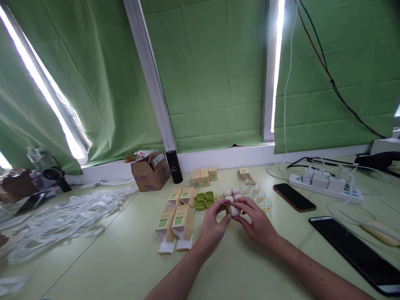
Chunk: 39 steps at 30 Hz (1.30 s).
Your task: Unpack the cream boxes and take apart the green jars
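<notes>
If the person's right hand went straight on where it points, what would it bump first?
Past the pale piece in its grip, the right hand would probably meet the left hand; depth is unclear.

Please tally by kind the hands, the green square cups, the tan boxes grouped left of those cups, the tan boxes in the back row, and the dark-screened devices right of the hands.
Left hand and right hand: 2
Green cups: 4
Left-group tan boxes: 4
Back-row tan boxes: 3
Dark-screened devices: 2
Total: 15
</notes>
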Each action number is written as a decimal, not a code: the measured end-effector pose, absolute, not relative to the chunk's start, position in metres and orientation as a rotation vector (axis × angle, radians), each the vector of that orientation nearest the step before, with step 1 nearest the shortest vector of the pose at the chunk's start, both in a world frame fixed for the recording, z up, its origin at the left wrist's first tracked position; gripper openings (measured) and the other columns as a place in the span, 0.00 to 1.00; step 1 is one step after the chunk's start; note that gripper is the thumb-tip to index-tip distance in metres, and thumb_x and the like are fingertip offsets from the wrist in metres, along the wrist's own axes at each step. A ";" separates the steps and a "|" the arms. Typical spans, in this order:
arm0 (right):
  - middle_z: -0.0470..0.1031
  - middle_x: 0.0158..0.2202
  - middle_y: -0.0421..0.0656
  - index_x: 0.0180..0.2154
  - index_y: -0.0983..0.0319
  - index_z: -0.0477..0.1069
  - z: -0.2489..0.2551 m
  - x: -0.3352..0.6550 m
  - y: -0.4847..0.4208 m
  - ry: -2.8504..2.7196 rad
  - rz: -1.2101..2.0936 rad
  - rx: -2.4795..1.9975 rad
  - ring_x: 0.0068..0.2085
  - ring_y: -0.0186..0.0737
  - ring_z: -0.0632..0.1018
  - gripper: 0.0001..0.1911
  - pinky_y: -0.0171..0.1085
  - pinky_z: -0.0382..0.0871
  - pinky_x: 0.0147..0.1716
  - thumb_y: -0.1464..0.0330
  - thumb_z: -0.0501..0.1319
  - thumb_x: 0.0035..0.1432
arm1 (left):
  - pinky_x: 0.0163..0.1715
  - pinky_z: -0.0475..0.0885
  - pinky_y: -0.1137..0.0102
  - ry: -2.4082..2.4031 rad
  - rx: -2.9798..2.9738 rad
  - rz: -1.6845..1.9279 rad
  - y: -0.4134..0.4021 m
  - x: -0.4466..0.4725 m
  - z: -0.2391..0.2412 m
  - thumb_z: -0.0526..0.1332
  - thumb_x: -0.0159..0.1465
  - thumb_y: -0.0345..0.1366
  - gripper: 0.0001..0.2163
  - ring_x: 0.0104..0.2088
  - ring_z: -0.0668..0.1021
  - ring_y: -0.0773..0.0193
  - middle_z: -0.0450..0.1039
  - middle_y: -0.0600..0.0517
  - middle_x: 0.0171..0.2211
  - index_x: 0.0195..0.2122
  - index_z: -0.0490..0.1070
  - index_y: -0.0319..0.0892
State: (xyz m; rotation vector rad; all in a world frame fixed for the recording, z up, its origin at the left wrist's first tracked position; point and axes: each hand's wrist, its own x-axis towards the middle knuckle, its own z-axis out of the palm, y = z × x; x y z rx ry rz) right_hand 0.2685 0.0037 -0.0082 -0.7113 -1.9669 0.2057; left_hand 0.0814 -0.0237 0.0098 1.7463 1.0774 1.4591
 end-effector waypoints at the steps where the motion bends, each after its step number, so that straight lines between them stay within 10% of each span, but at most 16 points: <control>1: 0.75 0.53 0.50 0.57 0.56 0.72 -0.008 0.269 0.003 -1.973 0.184 -0.705 0.53 0.49 0.80 0.16 0.49 0.80 0.51 0.69 0.60 0.69 | 0.54 0.76 0.58 1.108 1.801 1.465 -0.025 0.081 0.011 0.64 0.63 0.30 0.16 0.50 0.81 0.55 0.80 0.43 0.51 0.52 0.76 0.41; 39: 0.75 0.55 0.54 0.61 0.58 0.64 -0.001 0.267 -0.008 -2.113 -0.018 -0.797 0.48 0.50 0.82 0.18 0.48 0.82 0.43 0.69 0.54 0.72 | 0.55 0.76 0.56 1.308 2.284 1.438 -0.034 0.089 0.011 0.56 0.71 0.31 0.14 0.52 0.81 0.53 0.80 0.43 0.51 0.55 0.73 0.43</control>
